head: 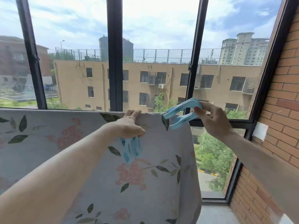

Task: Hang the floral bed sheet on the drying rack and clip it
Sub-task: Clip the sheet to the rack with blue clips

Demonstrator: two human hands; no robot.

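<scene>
The floral bed sheet (68, 143), pale with pink flowers and dark leaves, hangs over a bar that it hides along its top edge. My left hand (129, 125) rests on that top edge, fingers hooked over it, and holds spare blue clips (131, 149) under the palm. My right hand (213, 120) squeezes the handles of a large light-blue clip (181, 113). Its jaws are spread over the sheet's top edge near the right corner.
Dark window frames (114, 54) stand just behind the sheet, with buildings and trees outside. A brick wall (284, 97) closes the right side, with a white patch (259, 130) on it. A grey sill (215, 214) lies at the lower right.
</scene>
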